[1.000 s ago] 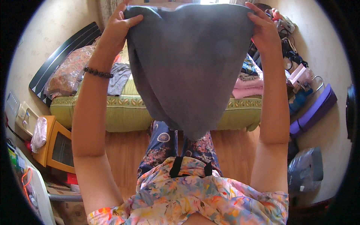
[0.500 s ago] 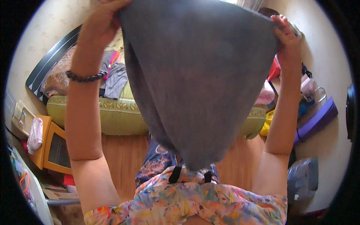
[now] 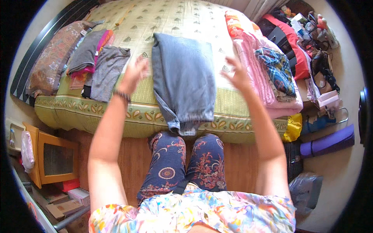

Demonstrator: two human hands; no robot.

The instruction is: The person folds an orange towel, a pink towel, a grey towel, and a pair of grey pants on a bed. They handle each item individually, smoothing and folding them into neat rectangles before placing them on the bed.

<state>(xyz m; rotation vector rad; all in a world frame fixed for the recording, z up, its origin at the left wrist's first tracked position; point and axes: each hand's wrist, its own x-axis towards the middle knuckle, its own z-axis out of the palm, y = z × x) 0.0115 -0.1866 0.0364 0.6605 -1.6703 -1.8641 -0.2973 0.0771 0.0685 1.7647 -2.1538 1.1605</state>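
Observation:
A grey-blue pair of trousers (image 3: pixel 184 73) lies on the bed, folded lengthwise. Its gathered cuffs hang over the near edge, close to my knees. My left hand (image 3: pixel 135 73) is just left of the trousers, fingers stretched out, slightly blurred and holding nothing. On the other side, my right hand (image 3: pixel 237 73) hovers with its fingers apart, also empty. Neither hand touches the cloth. Beyond my left hand rests a striped grey garment (image 3: pixel 107 70), beside a folded stack of grey and pink clothes (image 3: pixel 87 54).
A patterned pillow (image 3: pixel 54 62) leans by the dark headboard (image 3: pixel 37 50). Pink bedding (image 3: pixel 252 66) with a plaid cloth (image 3: pixel 276 70) on it lies at the bed's right. A wooden cabinet (image 3: pixel 58 153) stands lower left; a purple rolled mat (image 3: pixel 328 141) is at right.
The trousers, held up before me by both hands, now lie on the bed. Both hands have let go, come down and moved inward. The bed shows fully.

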